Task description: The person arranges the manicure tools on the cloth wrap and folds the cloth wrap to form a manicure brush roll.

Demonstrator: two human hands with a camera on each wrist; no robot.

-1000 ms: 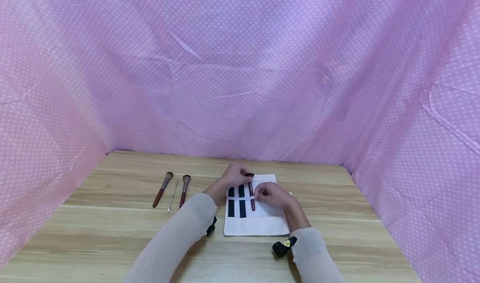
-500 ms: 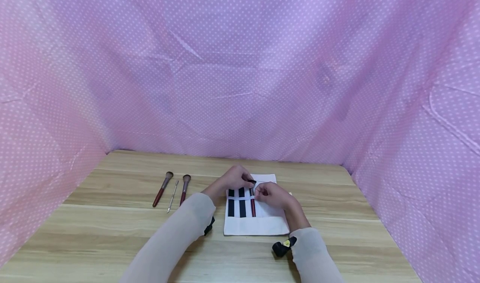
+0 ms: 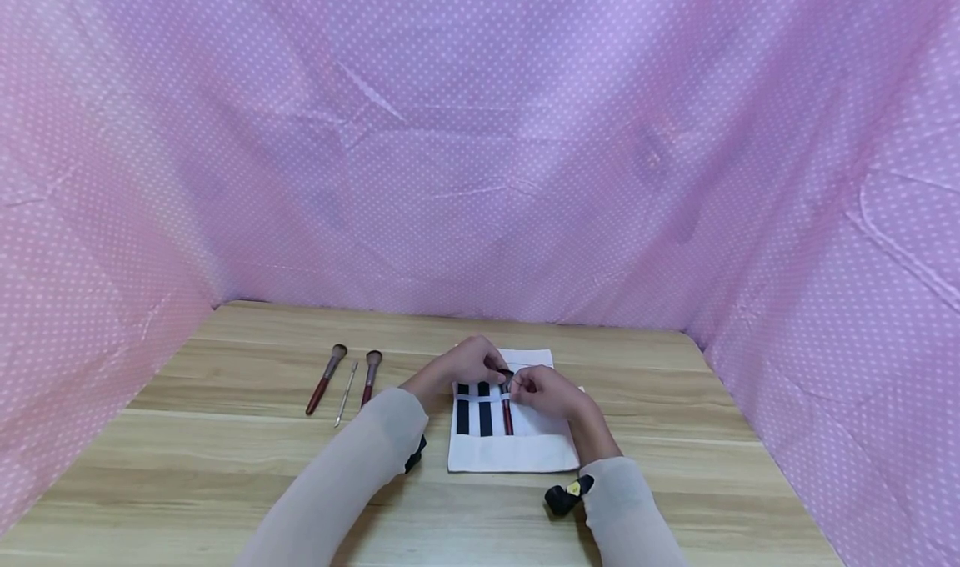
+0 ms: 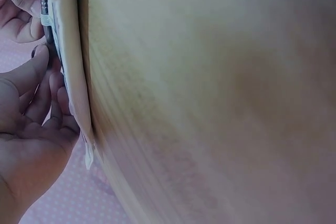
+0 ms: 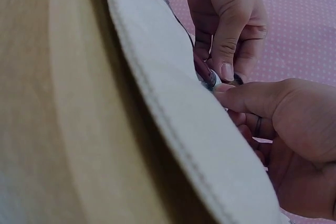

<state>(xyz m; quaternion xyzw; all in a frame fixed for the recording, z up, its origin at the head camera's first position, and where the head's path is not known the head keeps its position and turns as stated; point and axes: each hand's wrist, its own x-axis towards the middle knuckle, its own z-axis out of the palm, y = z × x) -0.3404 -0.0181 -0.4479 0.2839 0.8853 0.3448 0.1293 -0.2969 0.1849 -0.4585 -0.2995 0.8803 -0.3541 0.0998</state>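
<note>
Head view: a wooden table (image 3: 225,467) stands inside walls of pink dotted fabric (image 3: 480,150). A white pouch (image 3: 517,446) with black slots lies flat at the table's centre. A red-handled brush (image 3: 507,408) sits in the pouch beside the black slots, under a white band. The left hand (image 3: 465,365) pinches the brush's upper end; the right hand (image 3: 543,390) has curled fingers touching the same spot. Two more brushes (image 3: 327,377) and a thin metal tool (image 3: 345,393) lie well apart to the left.

Left wrist view: the left hand (image 4: 31,124) rests against the pouch edge (image 4: 73,66), thumb on the brush ferrule.

Right wrist view: the right hand (image 5: 294,129) presses its thumb to the brush end, opposite the left thumb.
</note>
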